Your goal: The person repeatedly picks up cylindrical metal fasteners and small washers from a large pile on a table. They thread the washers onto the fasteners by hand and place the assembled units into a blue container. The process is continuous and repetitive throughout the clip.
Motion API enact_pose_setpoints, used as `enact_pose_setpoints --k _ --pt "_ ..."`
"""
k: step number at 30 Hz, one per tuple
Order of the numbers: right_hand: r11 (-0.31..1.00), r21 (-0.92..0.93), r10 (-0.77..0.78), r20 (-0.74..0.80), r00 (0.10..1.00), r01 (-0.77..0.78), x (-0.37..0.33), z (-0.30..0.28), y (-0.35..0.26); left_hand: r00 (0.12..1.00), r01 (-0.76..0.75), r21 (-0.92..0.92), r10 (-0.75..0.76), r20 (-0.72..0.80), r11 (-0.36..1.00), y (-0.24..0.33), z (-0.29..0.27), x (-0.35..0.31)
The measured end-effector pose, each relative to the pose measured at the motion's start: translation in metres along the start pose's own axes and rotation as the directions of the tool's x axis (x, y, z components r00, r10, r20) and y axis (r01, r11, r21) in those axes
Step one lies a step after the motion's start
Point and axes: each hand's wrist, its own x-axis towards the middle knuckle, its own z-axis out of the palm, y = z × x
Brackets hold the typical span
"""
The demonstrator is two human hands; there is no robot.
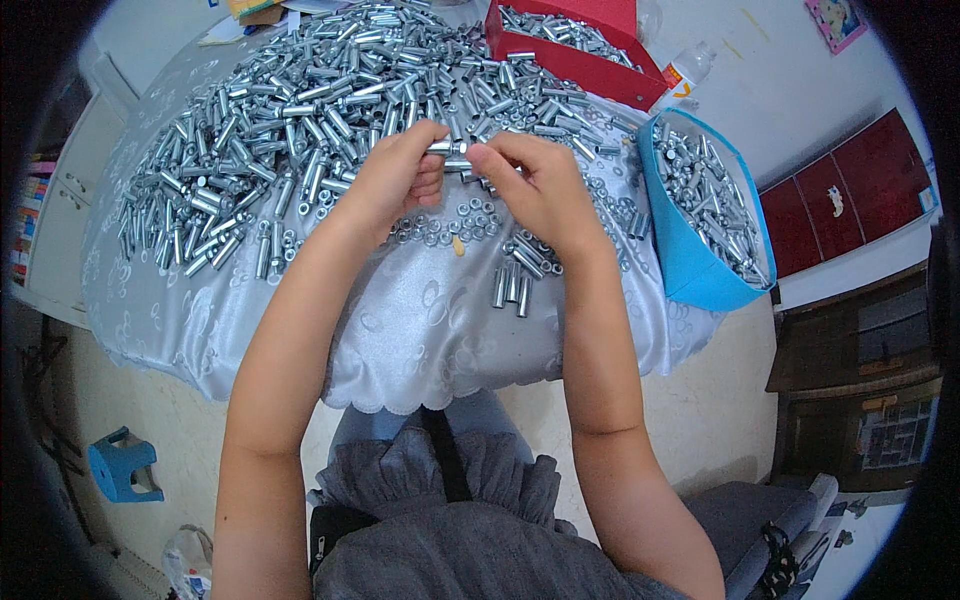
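My left hand (pixel 400 180) is closed around a silver expansion bolt (pixel 447 147) held level over the table, its end sticking out to the right. My right hand (pixel 540 185) pinches at that right end with thumb and forefinger; the exact part between these fingertips is too small to make out. Below the hands lie many loose nuts (pixel 470 218). A few metal sleeves (pixel 512 288) lie side by side beneath my right wrist. Behind both hands spreads a large heap of similar silver bolts and sleeves (pixel 330 110).
A red box (pixel 610 65) of metal parts stands at the back right, beside a plastic bottle (pixel 690 68). At the right edge, a blue fabric bin (pixel 715 285) holds more parts. A shiny white cloth (pixel 410 350) covers the table. A blue stool (pixel 125 465) stands on the floor at left.
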Motion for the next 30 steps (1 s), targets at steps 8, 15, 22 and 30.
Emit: enact_pose_setpoints --k 8,15,22,30 --pt "0.990 0.094 -0.091 -0.108 0.990 0.102 0.000 0.001 -0.008 1.000 0.017 -0.001 -0.017 -0.021 1.000 -0.003 -0.002 0.003" --pt "0.971 -0.014 -0.241 -0.067 0.968 0.241 0.001 0.004 0.000 1.000 0.019 -0.004 -0.019 0.001 1.000 -0.002 -0.002 0.002" --pt "0.985 0.039 -0.165 -0.110 0.980 0.170 0.000 0.005 -0.007 1.000 0.021 -0.016 -0.021 0.016 1.000 -0.004 -0.004 0.005" --pt "0.993 -0.054 -0.110 -0.051 0.993 0.107 0.001 0.004 0.005 0.999 0.011 -0.019 -0.010 0.043 1.000 -0.002 -0.002 0.003"
